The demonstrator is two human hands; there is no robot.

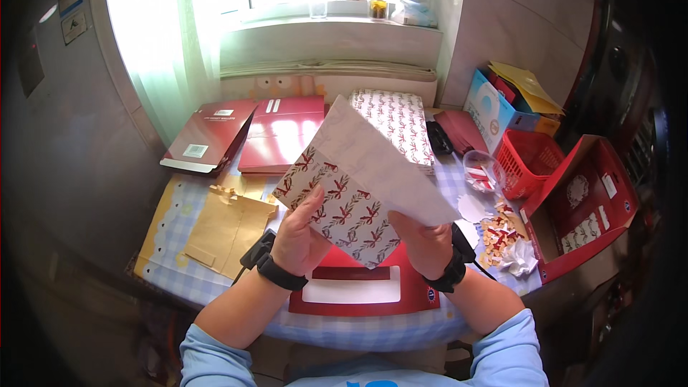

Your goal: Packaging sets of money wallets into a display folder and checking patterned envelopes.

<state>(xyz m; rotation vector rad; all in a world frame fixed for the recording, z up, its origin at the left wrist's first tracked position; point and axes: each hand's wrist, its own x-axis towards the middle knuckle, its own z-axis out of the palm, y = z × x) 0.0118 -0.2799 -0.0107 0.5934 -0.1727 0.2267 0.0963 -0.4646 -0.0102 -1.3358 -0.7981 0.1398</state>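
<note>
Both hands hold a white folded paper wallet (349, 215) up above the table, tilted, with a red bow and green leaf print on its near part and a plain pale flap (376, 156) raised. My left hand (301, 236) grips the left edge, thumb on the printed face. At the right edge my right hand (427, 242) pinches the paper near the fold. Below them lies a red cardboard piece (365, 306) with a white-framed window. A pile of the same printed paper (389, 123) sits farther back, partly hidden by the held one.
Red flat boxes (209, 134) and red folders (282, 134) stand at the back left. Brown envelopes (226, 231) lie left. On the right are paper scraps (497, 236), crumpled paper (520, 258), a plastic tub (481, 174), a red basket (529, 161) and an open red box (583, 204).
</note>
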